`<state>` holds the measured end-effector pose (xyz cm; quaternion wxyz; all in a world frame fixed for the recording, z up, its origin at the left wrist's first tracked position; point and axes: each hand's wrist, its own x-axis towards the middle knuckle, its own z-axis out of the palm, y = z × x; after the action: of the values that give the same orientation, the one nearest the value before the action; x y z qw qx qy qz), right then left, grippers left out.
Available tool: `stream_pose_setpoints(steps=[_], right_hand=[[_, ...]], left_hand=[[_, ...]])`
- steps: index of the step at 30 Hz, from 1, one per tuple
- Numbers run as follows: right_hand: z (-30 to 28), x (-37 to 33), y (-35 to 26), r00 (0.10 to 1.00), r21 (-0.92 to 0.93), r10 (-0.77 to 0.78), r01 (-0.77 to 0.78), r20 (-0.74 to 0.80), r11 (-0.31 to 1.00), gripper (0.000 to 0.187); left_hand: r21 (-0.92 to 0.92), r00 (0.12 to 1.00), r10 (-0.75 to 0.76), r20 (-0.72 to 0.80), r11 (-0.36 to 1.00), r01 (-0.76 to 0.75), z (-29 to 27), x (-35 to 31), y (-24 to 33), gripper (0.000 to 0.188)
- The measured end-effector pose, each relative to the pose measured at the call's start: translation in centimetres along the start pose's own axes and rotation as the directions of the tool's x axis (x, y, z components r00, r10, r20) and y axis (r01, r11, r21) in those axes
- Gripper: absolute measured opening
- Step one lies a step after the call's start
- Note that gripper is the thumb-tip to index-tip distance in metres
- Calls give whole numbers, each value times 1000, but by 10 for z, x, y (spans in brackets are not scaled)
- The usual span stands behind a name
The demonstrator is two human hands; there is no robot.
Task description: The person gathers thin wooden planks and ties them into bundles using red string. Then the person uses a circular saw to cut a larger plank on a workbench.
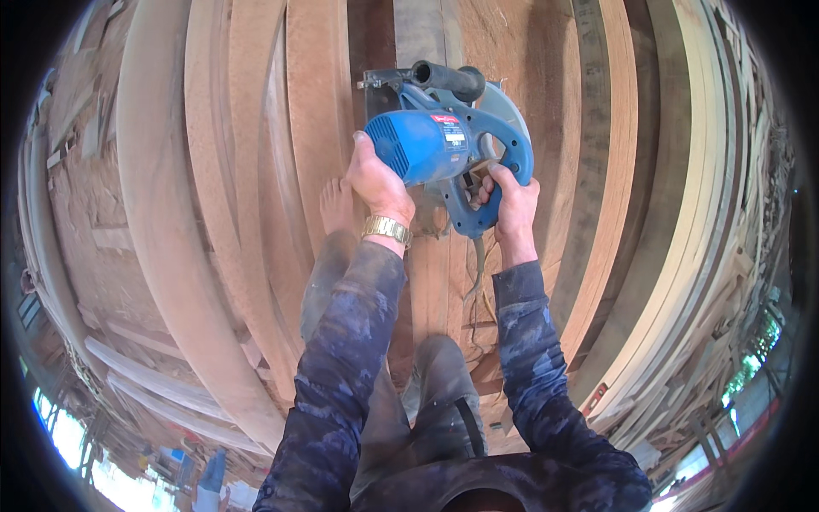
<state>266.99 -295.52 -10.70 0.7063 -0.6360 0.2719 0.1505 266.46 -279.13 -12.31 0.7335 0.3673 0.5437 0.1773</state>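
Note:
A blue circular saw point(431, 145) rests over the wooden boards in front of me, its motor housing toward the left and its pale round guard point(505, 111) on the right side. My left hand point(375, 181) cups the rear end of the motor housing from below, fingers mostly hidden under it; a gold watch is on that wrist. My right hand point(510, 205) is wrapped round the saw's rear handle, by the trigger. A black front knob point(448, 80) sticks out at the saw's far side. The cord point(479, 264) hangs from the handle's base. The blade's teeth are hidden.
Long planks lie to the left point(158, 196) and right point(674, 205), running away from me. My bare foot point(335, 203) stands by the saw's left. Wood scraps point(90, 128) litter the far left floor. A person point(209, 486) is at the lower left. Stacked timber point(734, 282) lies right.

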Motion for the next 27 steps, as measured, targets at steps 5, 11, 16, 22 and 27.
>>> stream_pose_setpoints(steps=[5,11,16,22,27], right_hand=[[3,3,1,999,15,-39,38,22,999,17],[2,13,2,1000,0,-21,21,22,1000,21],[7,29,-2,994,65,-86,81,68,995,21],[13,35,-4,993,127,-100,90,70,988,20],[16,41,-6,995,-74,-83,87,52,993,29]], left_hand=[[52,997,75,-36,996,-73,2,1,0,48],[74,999,38,-24,997,-37,7,16,-4,49],[40,997,-13,73,999,11,18,31,2,49],[187,981,16,194,981,-53,20,38,10,56],[231,966,-9,257,972,-53,20,51,14,58]])
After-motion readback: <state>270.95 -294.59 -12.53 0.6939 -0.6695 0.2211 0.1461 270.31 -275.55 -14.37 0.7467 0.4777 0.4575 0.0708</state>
